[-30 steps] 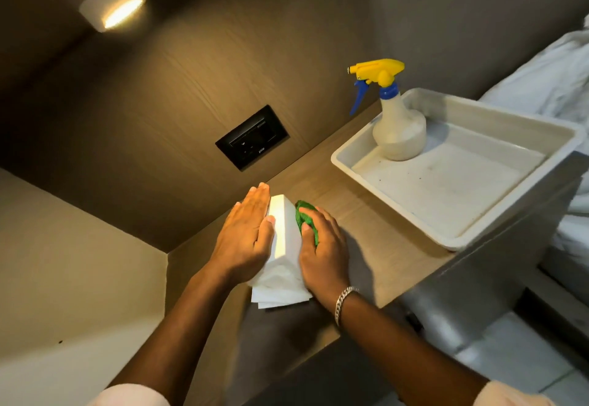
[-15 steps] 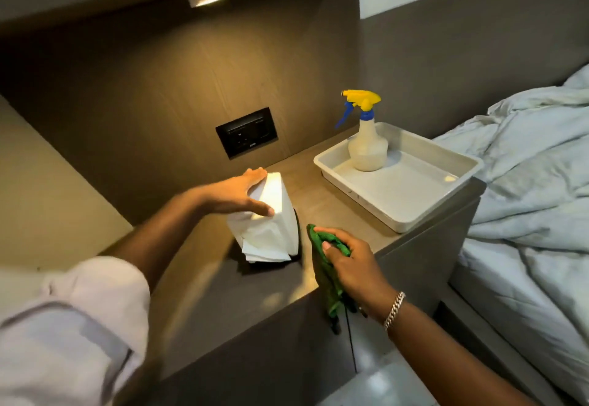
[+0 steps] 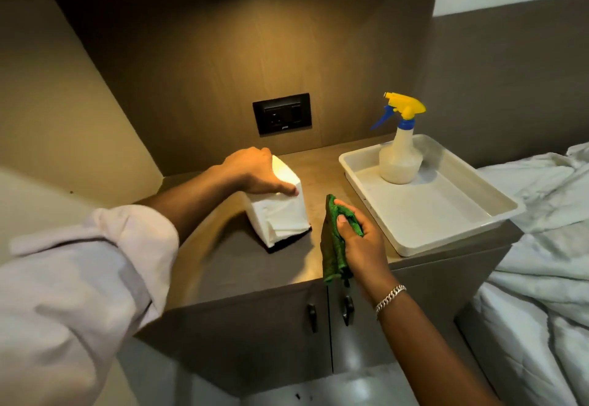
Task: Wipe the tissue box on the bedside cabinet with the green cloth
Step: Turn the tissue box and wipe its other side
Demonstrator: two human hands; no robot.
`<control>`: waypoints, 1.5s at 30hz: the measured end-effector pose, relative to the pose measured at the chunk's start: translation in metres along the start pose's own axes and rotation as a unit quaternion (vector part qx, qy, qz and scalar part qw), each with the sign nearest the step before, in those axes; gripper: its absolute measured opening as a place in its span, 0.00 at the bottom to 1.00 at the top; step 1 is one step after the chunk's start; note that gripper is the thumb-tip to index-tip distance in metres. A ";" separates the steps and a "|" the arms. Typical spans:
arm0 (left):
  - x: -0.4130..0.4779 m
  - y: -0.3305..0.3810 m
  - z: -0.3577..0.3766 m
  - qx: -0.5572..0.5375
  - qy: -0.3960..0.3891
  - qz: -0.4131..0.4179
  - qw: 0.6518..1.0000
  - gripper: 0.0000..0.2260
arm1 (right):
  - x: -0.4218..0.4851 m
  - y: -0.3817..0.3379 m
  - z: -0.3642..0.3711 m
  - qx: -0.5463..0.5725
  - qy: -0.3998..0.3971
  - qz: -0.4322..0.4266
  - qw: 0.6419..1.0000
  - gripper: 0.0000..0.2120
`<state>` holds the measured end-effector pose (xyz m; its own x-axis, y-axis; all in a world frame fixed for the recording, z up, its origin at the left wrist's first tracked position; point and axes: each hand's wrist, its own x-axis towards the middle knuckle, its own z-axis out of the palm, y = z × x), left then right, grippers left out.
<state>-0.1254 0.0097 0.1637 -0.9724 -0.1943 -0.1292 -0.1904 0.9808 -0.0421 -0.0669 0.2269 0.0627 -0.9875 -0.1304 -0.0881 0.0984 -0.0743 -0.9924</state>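
The white tissue box [image 3: 280,211] stands on the bedside cabinet [image 3: 236,265], left of centre, with loose tissue hanging down its front. My left hand [image 3: 255,170] rests on the box's top, thumb pressed on its front upper edge. My right hand [image 3: 360,240] is a short way to the right of the box, apart from it, near the cabinet's front edge. It grips the green cloth [image 3: 336,246], which hangs down over that edge.
A white tray [image 3: 446,214] sits on the cabinet's right half with a yellow-and-blue spray bottle [image 3: 400,154] standing in it. A black socket panel [image 3: 282,113] is on the back wall. The bed with rumpled sheets [image 3: 541,246] lies to the right. Two cabinet door handles [image 3: 330,311] are below.
My right hand drew the green cloth off the box's right side toward the cabinet's front edge. My left hand stays on the box. The view pulled back.
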 end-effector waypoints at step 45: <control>0.036 -0.031 0.034 -0.077 -0.005 0.527 0.847 0.24 | -0.039 0.071 0.200 -0.072 0.284 -0.148 0.945 0.36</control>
<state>-0.1493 -0.0286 0.1265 -0.6130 0.7898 -0.0229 0.7652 0.6007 0.2317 0.0034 0.0291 0.0127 -0.8797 0.4295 0.2040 -0.1699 0.1168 -0.9785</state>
